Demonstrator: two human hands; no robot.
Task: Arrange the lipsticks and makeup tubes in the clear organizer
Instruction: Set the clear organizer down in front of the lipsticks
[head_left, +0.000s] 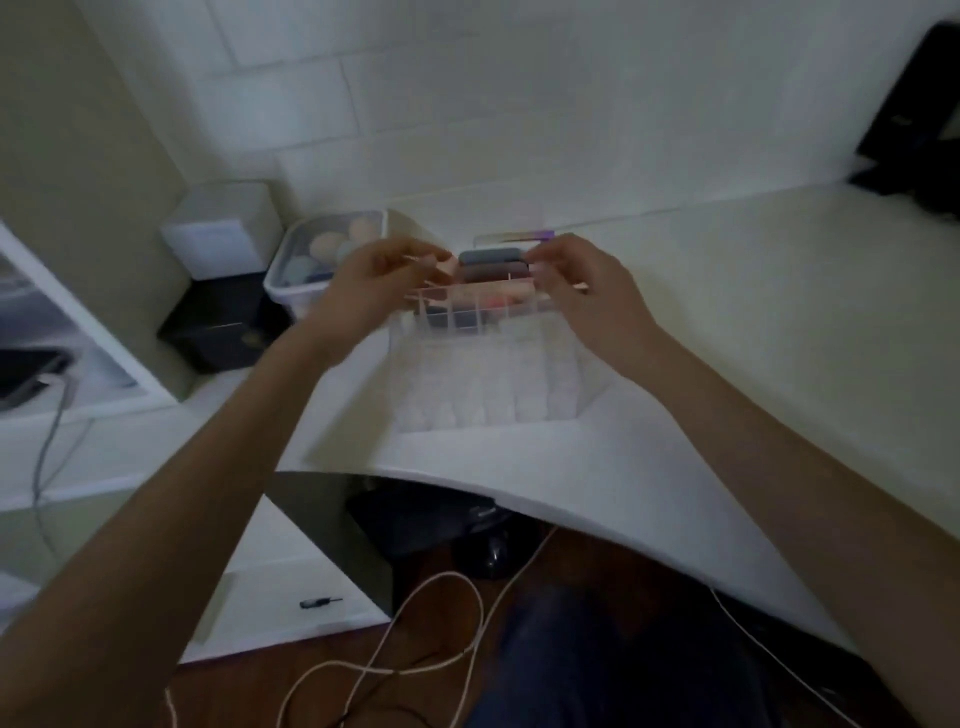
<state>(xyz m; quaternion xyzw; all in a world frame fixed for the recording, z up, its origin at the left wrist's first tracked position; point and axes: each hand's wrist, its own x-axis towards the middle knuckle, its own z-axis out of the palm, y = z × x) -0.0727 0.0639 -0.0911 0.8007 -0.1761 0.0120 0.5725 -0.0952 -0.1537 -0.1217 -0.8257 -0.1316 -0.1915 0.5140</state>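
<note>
The clear organizer (483, 374), a grid of small compartments, stands on the white desk (727, 312) in front of me. Along its back row lie a grey tube (488, 255) and a dark brown tube (491, 272), with pink and red items (498, 300) in the cells just in front. My left hand (371, 283) is at the organizer's back left corner, fingertips pinched on a small pink tube (443, 269). At the right end of the dark tubes my right hand (582, 283) has its fingers curled; motion blur hides whether it grips anything.
A clear lidded bin of makeup sponges (322, 254) sits left of the organizer, beside a white box (223, 228) stacked on a black box (218, 325). A dark object (914, 130) stands at the far right. The desk's curved front edge (467, 478) is near me; cables (441, 613) lie on the floor.
</note>
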